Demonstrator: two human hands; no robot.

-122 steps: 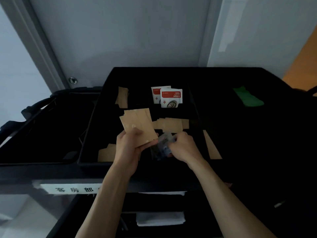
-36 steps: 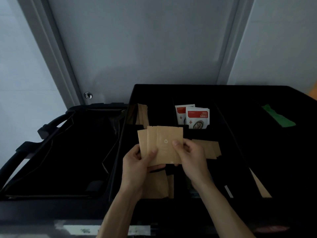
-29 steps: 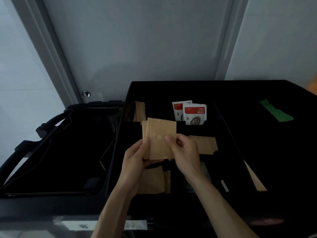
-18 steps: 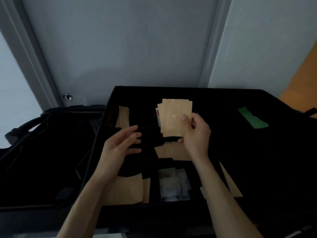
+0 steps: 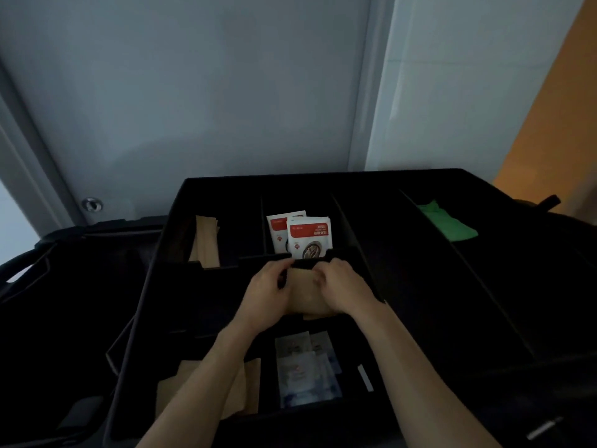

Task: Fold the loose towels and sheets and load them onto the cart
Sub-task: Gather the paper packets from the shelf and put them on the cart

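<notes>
No towel or sheet is anywhere to be seen, so the folding and loading look not yet begun, or at least show nothing for it here. What occupies the person instead is a small stack of brown paper sachets (image 5: 305,294), held low in a middle compartment of the black divided tray (image 5: 355,179) on top of the cart (image 5: 549,399).

The left hand (image 5: 263,294) curls round the left edge of the stack and the right hand (image 5: 344,291) curls over its right edge, fingers bent down onto the paper; both hold it, pressed close together, and the stack sits between them just near of the crosswise divider.

Beyond that divider stand red-and-white sachets (image 5: 308,236) in the far middle compartment, and more brown sachets (image 5: 205,242) lean in the far left one. Nearer, below the forearms, lie clear plastic packets (image 5: 305,371) and, left of them, flat brown envelopes (image 5: 206,392) partly hidden by the left arm. A folded green cloth (image 5: 447,219) rests in the far right compartment, well apart from the hands. A black bag frame (image 5: 48,286) hangs at the left of the cart.

Judging by this, the linen work is all left to do; the present step seems to be tidying amenities.
</notes>
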